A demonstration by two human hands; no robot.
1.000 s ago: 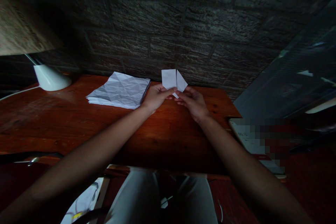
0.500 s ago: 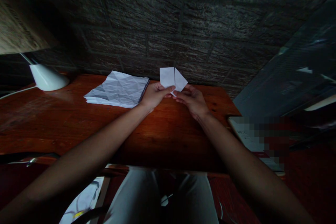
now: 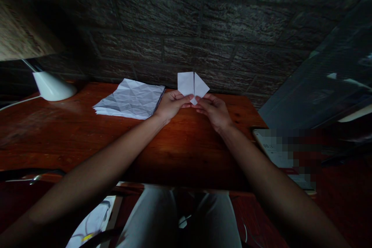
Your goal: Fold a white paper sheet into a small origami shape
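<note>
A small folded white paper [image 3: 192,85] stands upright above the far side of the wooden table [image 3: 87,135], pinched at its lower tip by both hands. My left hand [image 3: 171,105] grips it from the left with thumb and fingers closed on the bottom edge. From the right, my right hand [image 3: 213,110] pinches the same lower corner. The paper shows a square flap on the left and a triangular flap on the right, with a crease down the middle.
A stack of creased white sheets [image 3: 130,99] lies left of my hands. A white lamp base [image 3: 52,85] with a cord stands at the far left under a shade. A brick wall [image 3: 188,27] rises just behind the table. A book or pad [image 3: 276,151] lies at the right edge.
The folded paper has risen slightly and its right flap has opened a little. Both hands keep their pinch at its lower tip.
</note>
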